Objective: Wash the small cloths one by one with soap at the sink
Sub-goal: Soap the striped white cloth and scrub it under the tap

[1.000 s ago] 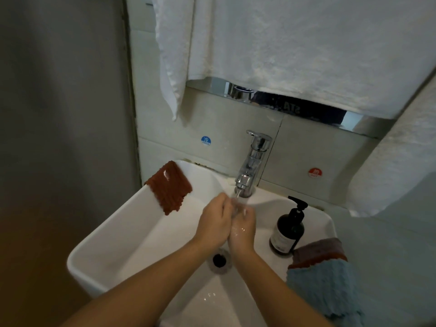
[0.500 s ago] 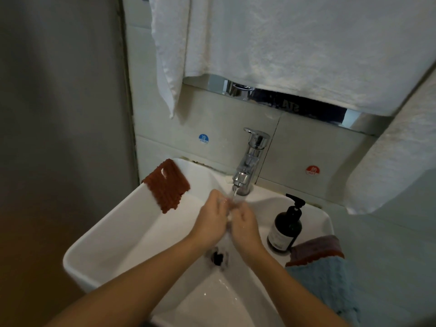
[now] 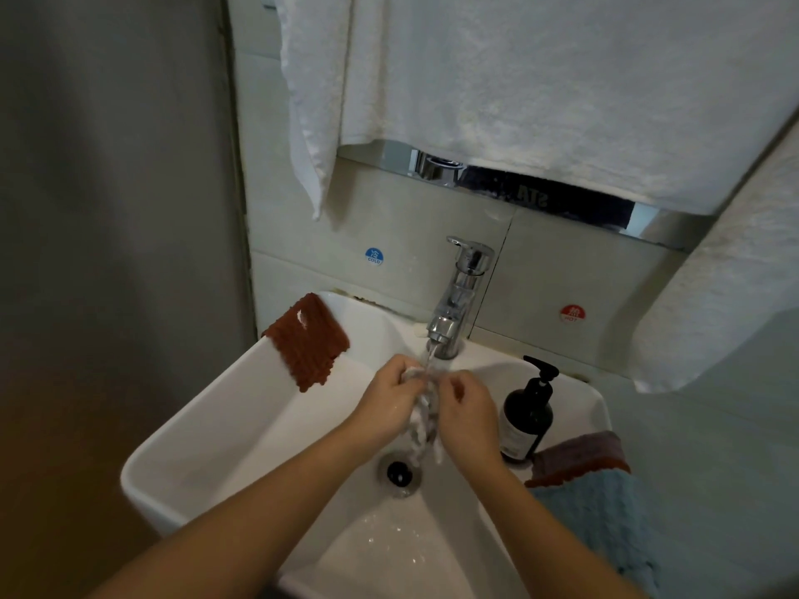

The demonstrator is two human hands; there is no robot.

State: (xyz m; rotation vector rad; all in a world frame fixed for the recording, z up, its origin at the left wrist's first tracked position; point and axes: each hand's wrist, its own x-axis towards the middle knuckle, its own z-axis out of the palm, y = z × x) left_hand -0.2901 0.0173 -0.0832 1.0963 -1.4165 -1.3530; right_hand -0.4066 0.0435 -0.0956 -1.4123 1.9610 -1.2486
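A small wet white cloth point(image 3: 421, 419) hangs bunched between my hands under the running chrome tap point(image 3: 458, 304). My left hand point(image 3: 389, 399) grips its left side and my right hand point(image 3: 469, 410) grips its right side, both over the white sink point(image 3: 225, 430). A rust-brown cloth point(image 3: 309, 341) is draped over the sink's back left rim. A dark soap pump bottle point(image 3: 527, 412) stands on the right ledge. A light blue cloth point(image 3: 601, 516) lies over a purple and brown one point(image 3: 581, 451) on the right rim.
The drain point(image 3: 400, 471) sits below my hands. Large white towels point(image 3: 519, 88) hang over the wall above the tap, and another towel point(image 3: 735, 270) hangs at the right. A grey wall point(image 3: 112, 209) closes the left side.
My hands have drawn slightly apart and lower in the basin, so the white cloth shows stretched between them under the water. The camera has shifted a little.
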